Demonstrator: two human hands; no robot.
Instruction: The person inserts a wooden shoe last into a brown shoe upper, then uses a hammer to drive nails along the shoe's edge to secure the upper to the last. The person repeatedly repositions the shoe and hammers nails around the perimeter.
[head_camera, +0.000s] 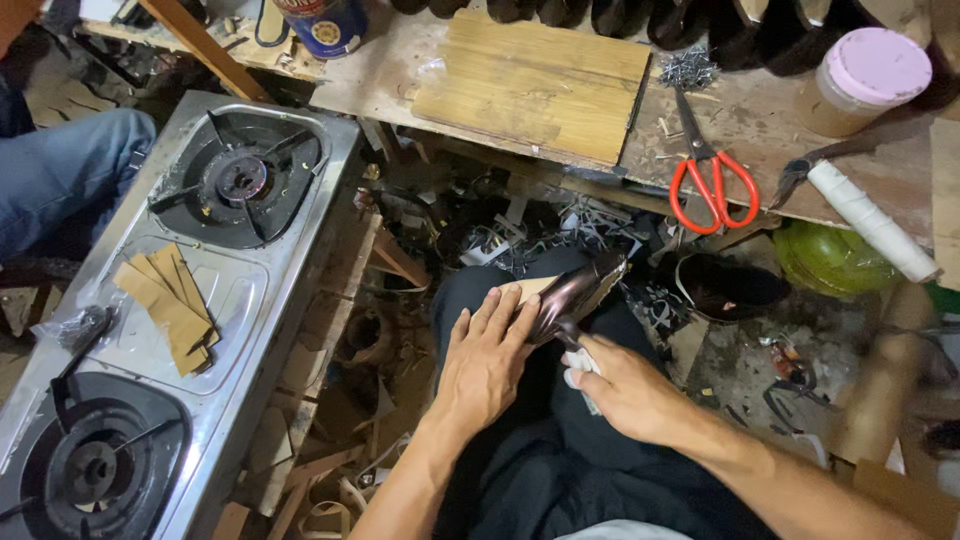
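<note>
Shoe (572, 292) rests on lap, left hand (483, 362) flat against it, fingers spread. Right hand (625, 392) grips a white cloth (579, 368). Loose hold; shoe could slip toward the scraps.

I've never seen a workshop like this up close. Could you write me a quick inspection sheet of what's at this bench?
Surface: worn wooden bench, with a bamboo-coloured board on it.
Job's things: dark glossy shoe on the lap; white cloth.
Clutter: red-handled scissors, pile of small nails, pink-lidded jar, white thread spool, offcuts on the floor.
Fingers: left hand lies flat on the shoe; right hand grips the cloth against it.
Cables: nothing seen.
Surroundings: two-burner gas stove with cardboard strips; another person's denim-clad leg.
</note>
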